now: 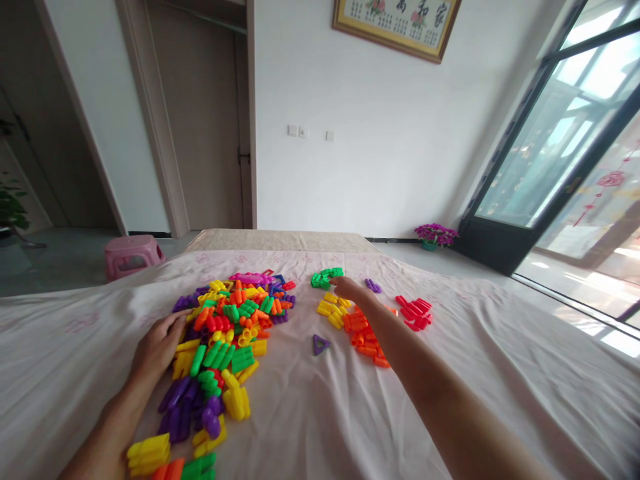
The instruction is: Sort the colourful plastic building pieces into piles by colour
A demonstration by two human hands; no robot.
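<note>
My left hand [161, 340] rests at the left edge of a large mixed pile of plastic blocks [220, 353], its fingertips touching pieces there; what it may grip is too small to tell. My right hand [347, 288] reaches forward to a small group of green blocks [326, 277], fingers bent at its right side, their tips partly hidden. Just below that hand lie yellow blocks [331, 310], and orange blocks [364, 335] are partly behind my right forearm. Red blocks [415, 312] lie farther right, and a small purple piece [373, 285] sits beyond the wrist.
A purple triangle [321, 344] lies on the pale cloth [295, 413] between the pile and the orange group. Beyond the covered surface are a pink stool [133, 256] at left and a potted magenta plant [435, 235] at right.
</note>
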